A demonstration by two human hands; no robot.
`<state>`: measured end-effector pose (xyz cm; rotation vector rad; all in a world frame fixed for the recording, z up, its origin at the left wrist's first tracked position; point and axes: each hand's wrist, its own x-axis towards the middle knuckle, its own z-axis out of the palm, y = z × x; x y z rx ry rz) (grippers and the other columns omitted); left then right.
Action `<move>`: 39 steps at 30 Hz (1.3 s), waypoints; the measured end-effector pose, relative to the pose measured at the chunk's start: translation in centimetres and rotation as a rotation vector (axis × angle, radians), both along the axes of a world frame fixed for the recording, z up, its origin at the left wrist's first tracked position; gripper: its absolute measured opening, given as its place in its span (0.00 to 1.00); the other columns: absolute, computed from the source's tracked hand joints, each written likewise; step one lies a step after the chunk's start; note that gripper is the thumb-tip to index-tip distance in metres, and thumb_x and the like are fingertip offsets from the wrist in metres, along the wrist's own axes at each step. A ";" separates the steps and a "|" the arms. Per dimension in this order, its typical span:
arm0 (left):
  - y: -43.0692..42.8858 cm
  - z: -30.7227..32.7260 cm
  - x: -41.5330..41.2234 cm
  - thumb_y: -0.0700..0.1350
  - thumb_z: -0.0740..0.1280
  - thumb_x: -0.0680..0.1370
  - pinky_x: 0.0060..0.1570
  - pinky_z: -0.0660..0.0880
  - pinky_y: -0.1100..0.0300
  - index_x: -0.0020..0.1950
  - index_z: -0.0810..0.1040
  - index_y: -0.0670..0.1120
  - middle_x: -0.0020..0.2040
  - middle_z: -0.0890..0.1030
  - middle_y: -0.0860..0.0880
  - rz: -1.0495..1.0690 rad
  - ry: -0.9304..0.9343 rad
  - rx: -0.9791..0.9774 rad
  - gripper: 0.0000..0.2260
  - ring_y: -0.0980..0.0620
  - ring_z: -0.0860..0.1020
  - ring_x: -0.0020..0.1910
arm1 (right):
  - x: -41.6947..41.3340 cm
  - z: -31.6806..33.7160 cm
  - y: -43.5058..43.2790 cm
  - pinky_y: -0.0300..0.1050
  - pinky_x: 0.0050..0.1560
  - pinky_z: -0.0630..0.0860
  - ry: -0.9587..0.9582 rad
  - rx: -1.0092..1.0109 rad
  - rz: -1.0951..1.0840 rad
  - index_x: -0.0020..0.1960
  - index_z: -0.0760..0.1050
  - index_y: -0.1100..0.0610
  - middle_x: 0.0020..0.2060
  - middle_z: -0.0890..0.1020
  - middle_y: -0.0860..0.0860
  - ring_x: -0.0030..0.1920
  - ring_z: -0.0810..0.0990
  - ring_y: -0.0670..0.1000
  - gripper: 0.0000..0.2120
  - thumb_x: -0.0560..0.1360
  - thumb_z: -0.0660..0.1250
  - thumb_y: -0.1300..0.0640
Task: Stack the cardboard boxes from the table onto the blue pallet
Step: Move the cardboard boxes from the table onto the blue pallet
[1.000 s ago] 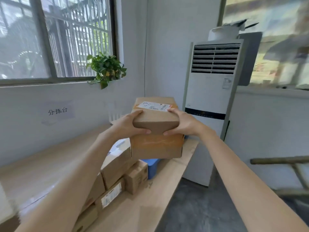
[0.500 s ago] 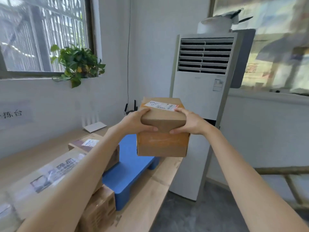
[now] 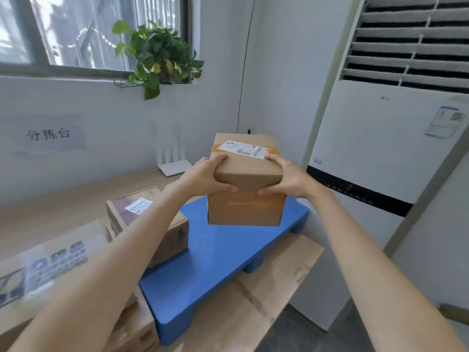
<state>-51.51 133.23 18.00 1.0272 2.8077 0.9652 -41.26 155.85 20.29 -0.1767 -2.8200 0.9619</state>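
Box (image 3: 245,184) has swung from over the table stack to above the blue pallet (image 3: 218,252), far end; left hand (image 3: 205,177) and right hand (image 3: 286,177) clamp its top corners. Lowering's next.

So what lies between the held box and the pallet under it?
Nothing: in the head view the box, gripped by left hand and right hand, hangs over bare blue pallet deck.

Both arms stretched out front, left hand (image 3: 206,177) and right hand (image 3: 288,177) clamped palms-in, fingers curled, thumbs on top.
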 end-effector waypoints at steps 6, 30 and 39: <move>0.7 -4.8 -6.0 0.61 0.76 0.64 0.57 0.68 0.56 0.76 0.53 0.57 0.66 0.64 0.46 0.242 -0.078 -0.046 0.47 0.45 0.68 0.64 | -11.4 -5.3 2.0 0.42 0.58 0.71 -0.025 -0.011 0.215 0.75 0.59 0.44 0.66 0.69 0.50 0.63 0.70 0.51 0.51 0.60 0.83 0.50; 3.2 -18.9 -11.4 0.66 0.71 0.66 0.68 0.59 0.46 0.76 0.50 0.55 0.71 0.59 0.42 0.760 -0.125 -0.225 0.47 0.42 0.56 0.69 | -28.5 -20.3 3.5 0.54 0.66 0.69 -0.147 -0.141 0.665 0.75 0.58 0.41 0.71 0.64 0.45 0.66 0.67 0.51 0.50 0.61 0.81 0.53; 3.3 -20.4 -11.8 0.64 0.72 0.67 0.70 0.57 0.47 0.77 0.50 0.55 0.72 0.56 0.43 0.773 -0.129 -0.236 0.46 0.43 0.55 0.70 | -29.2 -22.7 3.3 0.51 0.66 0.69 -0.130 -0.160 0.687 0.75 0.58 0.43 0.72 0.61 0.46 0.67 0.66 0.51 0.50 0.61 0.81 0.55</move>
